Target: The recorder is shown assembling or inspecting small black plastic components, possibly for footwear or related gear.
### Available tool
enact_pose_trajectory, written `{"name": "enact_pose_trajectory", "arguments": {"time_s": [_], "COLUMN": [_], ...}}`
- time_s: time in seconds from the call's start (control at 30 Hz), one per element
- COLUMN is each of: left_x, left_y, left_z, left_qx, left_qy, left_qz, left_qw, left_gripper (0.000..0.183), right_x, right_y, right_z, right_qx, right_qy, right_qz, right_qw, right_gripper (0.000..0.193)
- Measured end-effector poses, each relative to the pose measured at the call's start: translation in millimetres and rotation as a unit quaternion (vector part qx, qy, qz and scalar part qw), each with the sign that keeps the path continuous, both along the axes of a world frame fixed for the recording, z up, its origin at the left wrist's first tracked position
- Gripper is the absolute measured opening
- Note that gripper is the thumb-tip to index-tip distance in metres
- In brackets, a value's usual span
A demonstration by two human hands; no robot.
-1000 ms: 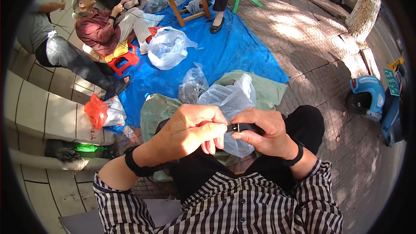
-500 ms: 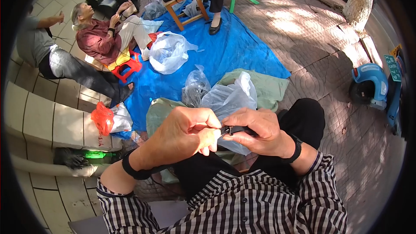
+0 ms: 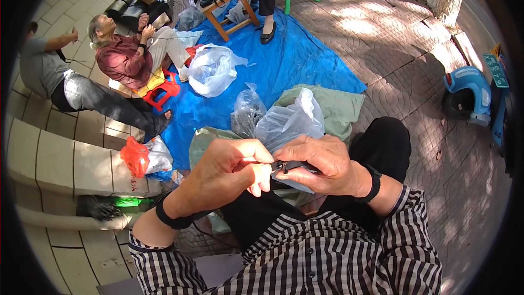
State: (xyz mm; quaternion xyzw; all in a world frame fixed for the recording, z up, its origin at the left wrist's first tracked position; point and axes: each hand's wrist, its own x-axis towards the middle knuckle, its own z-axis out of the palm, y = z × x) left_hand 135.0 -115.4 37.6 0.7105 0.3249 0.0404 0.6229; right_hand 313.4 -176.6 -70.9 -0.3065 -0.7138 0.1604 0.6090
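Observation:
Above my lap, my left hand [image 3: 226,170] and my right hand [image 3: 330,165] meet fingertip to fingertip. Between them is a short black strap with a small buckle [image 3: 281,167]. My right thumb and fingers pinch its band from the right, and my left thumb and index finger grip the buckle's left end. Much of the strap is hidden by my fingers. Just beyond my hands stands a translucent plastic bag [image 3: 292,120]. Beside it, a clear bag [image 3: 248,113] holds dark small pieces. Both rest on greenish cloth sacking [image 3: 341,110].
A blue tarp [image 3: 322,65] covers the ground ahead, with a white plastic bag [image 3: 213,71] and a wooden stool [image 3: 226,8]. Several people sit or stand at the far left and back. An orange bag [image 3: 135,157] lies left by the steps; a blue scooter [image 3: 469,95] stands right.
The view has shifted slightly. My hands keep their pinch on the strap, and the buckle is turned a little between my fingers.

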Motion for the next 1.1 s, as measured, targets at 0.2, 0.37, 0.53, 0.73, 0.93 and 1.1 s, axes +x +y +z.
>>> {"name": "enact_pose_trajectory", "arguments": {"time_s": [0.2, 0.37, 0.53, 0.73, 0.93, 1.1], "left_x": [-6, -3, 0, 4, 7, 11], "left_y": [1, -3, -5, -8, -10, -11], "left_z": [4, 8, 11, 13, 14, 12], "left_qx": [0.037, 0.065, 0.074, 0.069, 0.088, 0.095], "left_qy": [-0.021, -0.030, -0.031, -0.038, -0.024, -0.030], "left_qz": [0.007, -0.002, -0.003, 0.001, 0.012, 0.033], "left_qw": [0.999, 0.997, 0.997, 0.997, 0.996, 0.994], "left_gripper": [0.009, 0.008, 0.007, 0.007, 0.006, 0.005], "right_x": [1, 2, 3, 2, 9, 22], "right_y": [-1, -4, -4, -4, -6, -5], "right_z": [3, 5, 6, 4, 11, 11], "right_qx": [0.005, 0.009, 0.020, 0.019, -0.050, -0.132], "right_qy": [0.006, -0.005, 0.038, 0.062, 0.090, 0.122], "right_qz": [0.014, 0.009, 0.019, 0.025, 0.108, 0.158], "right_qw": [1.000, 1.000, 0.999, 0.998, 0.989, 0.971], "right_gripper": [0.029, 0.029, 0.029, 0.028, 0.031, 0.028]}}
